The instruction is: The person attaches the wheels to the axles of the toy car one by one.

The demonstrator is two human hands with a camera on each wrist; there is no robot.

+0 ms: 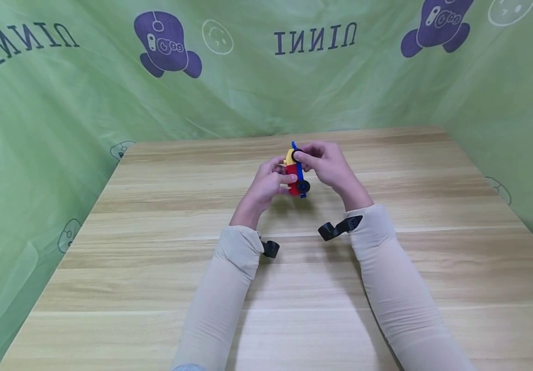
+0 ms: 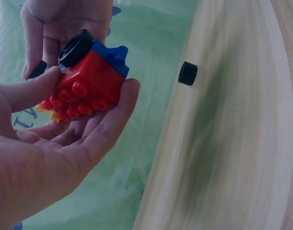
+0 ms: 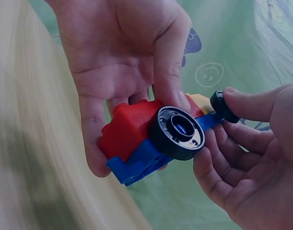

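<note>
My left hand [image 1: 266, 183] grips a toy block car [image 1: 293, 189] above the table, its thumb and fingers around the red studded block [image 2: 100, 79]. The car has a blue base [image 3: 139, 165], a yellow block [image 3: 199, 101] at the far end and a black wheel [image 3: 177, 133] on its near side. At the far end, my right hand [image 1: 328, 162] pinches another black wheel [image 3: 224, 106] against the blue base, thumb on the wheel's outer face. Whether that wheel is fully seated cannot be told.
A loose black wheel [image 2: 187, 73] is on the wooden table [image 1: 164, 247] beyond the car, visible in the left wrist view. Green printed cloth [image 1: 247, 98] stands behind the table and along its sides. Both wrists wear black camera mounts [image 1: 340, 227].
</note>
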